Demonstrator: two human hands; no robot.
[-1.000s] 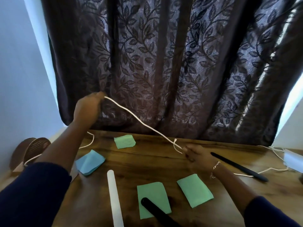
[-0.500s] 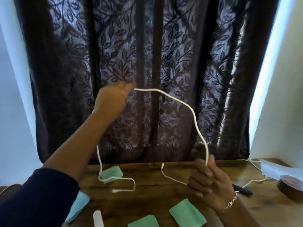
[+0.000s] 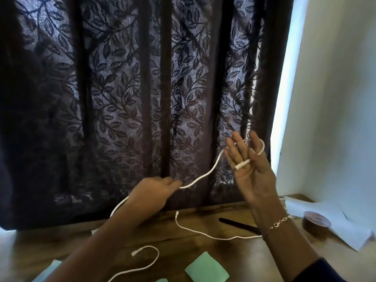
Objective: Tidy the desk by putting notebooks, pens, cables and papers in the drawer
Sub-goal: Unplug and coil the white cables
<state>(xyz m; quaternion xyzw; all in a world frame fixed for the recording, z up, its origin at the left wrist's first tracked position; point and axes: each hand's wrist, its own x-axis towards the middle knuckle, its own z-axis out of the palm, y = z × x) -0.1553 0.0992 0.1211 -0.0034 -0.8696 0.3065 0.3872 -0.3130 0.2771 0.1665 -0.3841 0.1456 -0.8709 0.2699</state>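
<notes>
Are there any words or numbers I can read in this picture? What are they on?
None can be read. The green paper looks blank. The brown tape roll and the white sheet show no writing. The black pen has no label I can make out.

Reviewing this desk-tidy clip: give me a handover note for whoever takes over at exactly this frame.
The left hand pinches the white cable; the right hand is raised, palm to camera, fingers straight, the cable looped round them, its plug end between two fingers.
On the desk: a second cable, a black pen, a green paper, and a white sheet with a brown roll on it.
Done: nothing visibly stowed; one loop wound.
Left: finish coiling, then put cables, pen and papers in the drawer, which is not in view.
</notes>
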